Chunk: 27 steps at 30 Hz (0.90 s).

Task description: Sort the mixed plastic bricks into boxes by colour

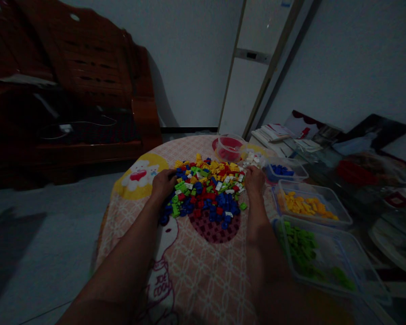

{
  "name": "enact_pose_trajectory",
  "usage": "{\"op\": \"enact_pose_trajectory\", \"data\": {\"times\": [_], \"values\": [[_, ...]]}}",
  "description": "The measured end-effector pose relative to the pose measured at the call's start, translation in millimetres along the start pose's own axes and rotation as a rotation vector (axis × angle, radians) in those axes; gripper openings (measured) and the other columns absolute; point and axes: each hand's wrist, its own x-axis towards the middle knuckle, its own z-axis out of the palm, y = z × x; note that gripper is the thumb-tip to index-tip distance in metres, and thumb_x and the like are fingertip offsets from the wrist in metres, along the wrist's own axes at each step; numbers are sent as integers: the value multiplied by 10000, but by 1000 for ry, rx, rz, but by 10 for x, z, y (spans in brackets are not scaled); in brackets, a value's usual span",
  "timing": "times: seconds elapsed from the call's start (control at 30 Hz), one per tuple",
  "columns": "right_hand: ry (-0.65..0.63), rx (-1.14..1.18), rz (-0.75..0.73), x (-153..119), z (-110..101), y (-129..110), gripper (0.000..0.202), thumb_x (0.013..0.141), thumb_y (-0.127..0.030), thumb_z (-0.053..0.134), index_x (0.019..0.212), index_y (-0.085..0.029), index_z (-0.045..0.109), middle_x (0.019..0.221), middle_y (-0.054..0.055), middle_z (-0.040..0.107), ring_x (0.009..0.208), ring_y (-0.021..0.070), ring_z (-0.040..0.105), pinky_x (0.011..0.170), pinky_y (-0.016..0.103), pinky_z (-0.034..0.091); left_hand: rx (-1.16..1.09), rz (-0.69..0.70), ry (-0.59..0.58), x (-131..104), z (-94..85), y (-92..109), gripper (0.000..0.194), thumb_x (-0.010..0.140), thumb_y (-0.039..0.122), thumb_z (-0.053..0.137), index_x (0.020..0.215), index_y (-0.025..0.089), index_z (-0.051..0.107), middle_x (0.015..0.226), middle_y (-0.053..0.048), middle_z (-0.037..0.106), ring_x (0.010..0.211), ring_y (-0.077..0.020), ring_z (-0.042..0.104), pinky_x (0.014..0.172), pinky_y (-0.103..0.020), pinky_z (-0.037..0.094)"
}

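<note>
A wide heap of mixed toy building bricks (208,192) in red, blue, yellow, green and white lies on the table between my hands. My left hand (163,184) rests against the heap's left edge, fingers apart and reaching among yellow and blue bricks. At the right edge is my right hand (255,180), its fingers curled together beside white and green bricks; what they hold, if anything, is hidden. Just beyond it sits a small group of white bricks (253,159). One green brick (243,206) lies apart, left of my right wrist.
Along the right stand clear plastic boxes with blue bricks (281,170), yellow bricks (307,205) and green bricks (299,246). A clear round tub (230,146) with a red bowl stands at the back. A patterned cloth (209,271) covers the round table. A wooden bench (101,81) is far left.
</note>
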Motion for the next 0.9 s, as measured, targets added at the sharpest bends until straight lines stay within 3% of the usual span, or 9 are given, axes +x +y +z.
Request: {"op": "enact_pose_trajectory", "data": {"times": [0.1, 0.3, 0.47, 0.67, 0.9], "values": [[-79, -46, 18, -3, 48, 0, 365, 896, -166, 430, 1078, -144, 745, 1066, 181, 726, 1040, 292, 657, 942, 390, 462, 0, -9, -13, -10, -19, 27, 403, 843, 239, 527, 1197, 162, 701, 1198, -115, 709, 1124, -277, 645, 1003, -390, 496], [-231, 52, 30, 33, 96, 44, 263, 876, -229, 504, 857, -174, 761, 973, 145, 739, 955, 270, 672, 866, 347, 480, -5, 3, -4, -18, -21, 35, 393, 843, 238, 525, 1185, 173, 706, 1211, -107, 705, 1135, -273, 638, 1005, -376, 491], [-218, 152, 47, 39, 99, 71, 241, 800, -232, 517, 678, -181, 718, 780, 90, 727, 809, 225, 664, 771, 305, 494, 0, -2, -4, -11, -3, 22, 394, 838, 243, 530, 1185, 177, 708, 1193, -110, 711, 1126, -278, 641, 1000, -383, 491], [-193, 333, 122, 0, 136, 41, 220, 748, -277, 522, 620, -182, 674, 510, 15, 613, 554, 160, 602, 555, 231, 473, -41, -7, 9, -8, 25, 8, 400, 834, 245, 525, 1187, 185, 706, 1216, -103, 708, 1130, -269, 638, 1008, -387, 488], [-71, 597, 218, 26, 106, -132, 212, 736, -294, 499, 753, -164, 667, 572, 0, 651, 478, 142, 595, 436, 217, 465, -23, -6, 11, -21, 24, 35, 401, 843, 251, 525, 1193, 172, 704, 1213, -110, 708, 1124, -265, 640, 1006, -368, 487]]}}
